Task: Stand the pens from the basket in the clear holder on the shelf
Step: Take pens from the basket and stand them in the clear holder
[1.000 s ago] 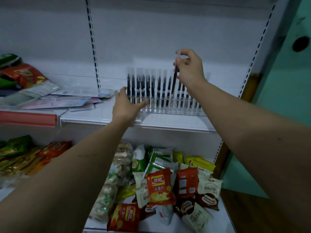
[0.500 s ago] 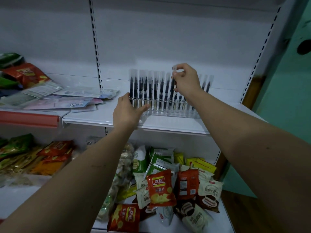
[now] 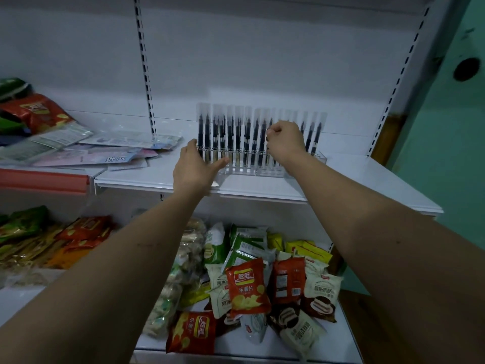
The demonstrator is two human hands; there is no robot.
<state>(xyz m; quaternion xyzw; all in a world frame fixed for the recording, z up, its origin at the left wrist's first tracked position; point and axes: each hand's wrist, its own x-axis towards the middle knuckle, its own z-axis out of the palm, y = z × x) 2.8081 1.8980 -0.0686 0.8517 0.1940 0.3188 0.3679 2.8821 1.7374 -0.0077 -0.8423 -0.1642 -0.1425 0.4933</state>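
Observation:
A clear holder (image 3: pixel 262 172) stands on the white shelf (image 3: pixel 354 179), filled with a row of several upright dark pens (image 3: pixel 237 135) with frosted caps. My left hand (image 3: pixel 194 166) rests against the holder's left end, fingers straight and thumb stretched along its front edge. My right hand (image 3: pixel 286 143) is over the middle-right part of the row, fingers curled and pinching the top of one pen (image 3: pixel 263 137) that stands in the holder. The basket is out of view.
Flat packets (image 3: pixel 86 151) lie on the shelf to the left, above a red price rail (image 3: pixel 42 181). Snack bags (image 3: pixel 246 287) fill the lower shelf. The shelf's perforated upright (image 3: pixel 393 88) and a green wall (image 3: pixel 446 153) are on the right.
My right hand has come down from above the row, lowering the pinched pen into the holder. My left hand has stayed at the holder's left end.

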